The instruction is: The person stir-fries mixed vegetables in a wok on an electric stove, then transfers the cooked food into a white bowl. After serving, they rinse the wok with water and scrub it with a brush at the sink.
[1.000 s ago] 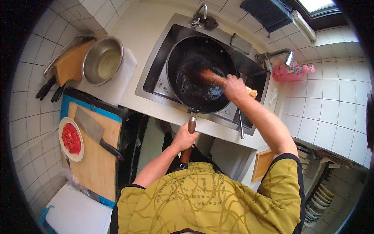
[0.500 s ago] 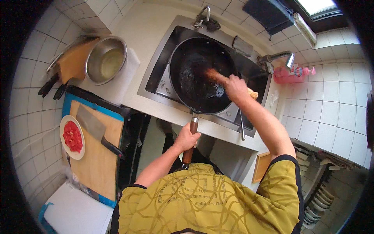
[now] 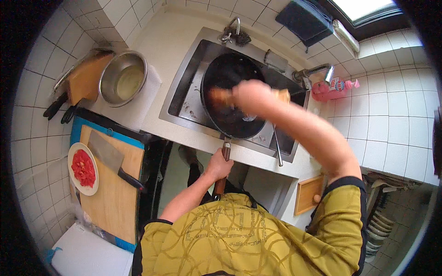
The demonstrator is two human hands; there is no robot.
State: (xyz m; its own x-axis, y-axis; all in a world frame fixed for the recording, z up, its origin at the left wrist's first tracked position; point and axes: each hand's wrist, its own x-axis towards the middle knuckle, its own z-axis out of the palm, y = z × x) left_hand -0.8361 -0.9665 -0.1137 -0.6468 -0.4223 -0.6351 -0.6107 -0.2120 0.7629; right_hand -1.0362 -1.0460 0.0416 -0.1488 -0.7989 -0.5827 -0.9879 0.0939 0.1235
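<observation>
A large black wok (image 3: 239,128) is held over the sink (image 3: 184,103), and its inside looks wet. My left hand (image 3: 219,166) is wrapped round the wok's brown wooden handle (image 3: 226,151), near the front edge of the counter. Over the middle of the wok my right hand (image 3: 252,95) is smeared by motion, closed on a tan scrubbing brush (image 3: 220,97). The brush's reddish-brown bristles touch the left inner wall of the wok, and its pale end sticks out to the right of my hand. A thin metal utensil handle (image 3: 278,147) leans over the sink's front edge.
Left of the sink stands a metal bowl (image 3: 105,83) with pale liquid. A cleaver (image 3: 108,149) and a plate of chopped red food (image 3: 83,170) rest on a wooden cutting board (image 3: 108,202). At the right are a faucet (image 3: 317,71) and a pink soap bottle (image 3: 328,89).
My right hand has swept the brush leftward across the wok, from its right side to the left wall. The wok has tilted, and its outline looks narrower. My left hand keeps its grip.
</observation>
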